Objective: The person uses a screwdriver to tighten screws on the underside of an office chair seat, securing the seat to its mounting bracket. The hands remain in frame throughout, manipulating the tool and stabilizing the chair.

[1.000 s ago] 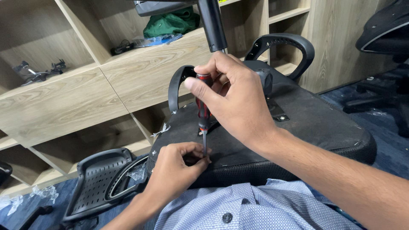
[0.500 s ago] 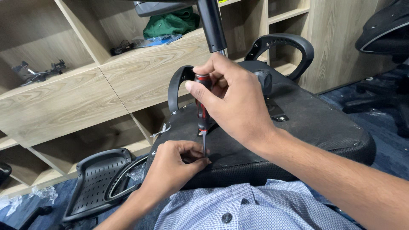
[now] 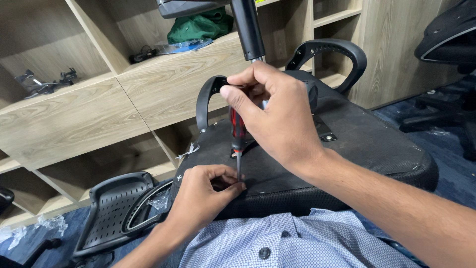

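- Right hand (image 3: pixel 277 116) raised above the left, back of the hand turned toward the camera, fingers curled inward and closed in a grip, thumb and index finger pointing to the left.
- Right wrist bent a little, right forearm bare, running down to the lower right corner.
- Left hand (image 3: pixel 206 196) lower and nearer to the body, knuckles up, fingers bent, thumb and fingertips pinched together at the right side of the hand.
- Left forearm bare, coming up from the lower edge, left of centre.
- Both hands close, one over the other, not touching.
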